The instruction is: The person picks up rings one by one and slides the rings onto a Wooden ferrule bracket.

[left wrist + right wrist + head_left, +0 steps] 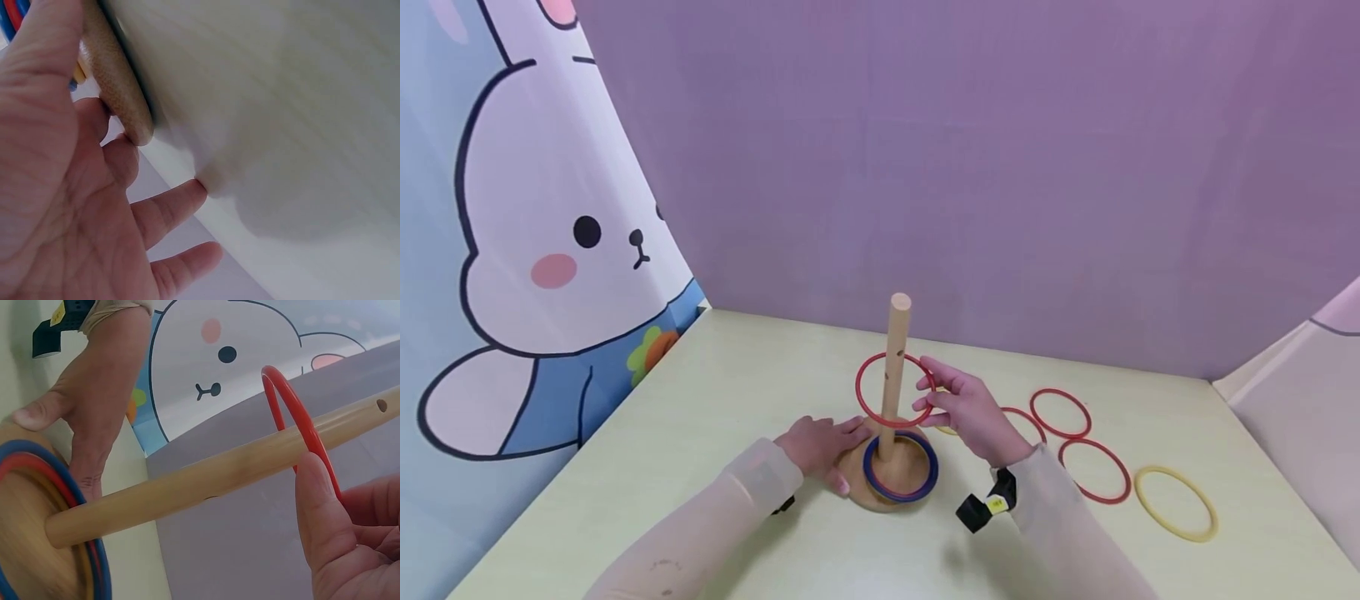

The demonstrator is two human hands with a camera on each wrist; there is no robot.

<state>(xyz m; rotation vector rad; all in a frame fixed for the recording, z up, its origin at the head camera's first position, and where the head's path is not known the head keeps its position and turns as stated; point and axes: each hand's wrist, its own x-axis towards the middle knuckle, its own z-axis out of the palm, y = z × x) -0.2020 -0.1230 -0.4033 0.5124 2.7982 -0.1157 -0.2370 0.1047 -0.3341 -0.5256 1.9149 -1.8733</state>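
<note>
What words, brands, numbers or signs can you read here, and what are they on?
Nothing is readable.
Yellow label on the right wrist's black device: marks too small to read.
Other yellow label on the left wrist's device: too blurred.
Red ring, wooden post, rabbit picture: no writing visible.

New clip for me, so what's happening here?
A person's right hand pinches a red ring that circles an upright wooden post, partway up. The left hand holds the edge of the round base, where a blue ring and others surround the post. More red rings and yellow rings lie on the table to the right.
</note>
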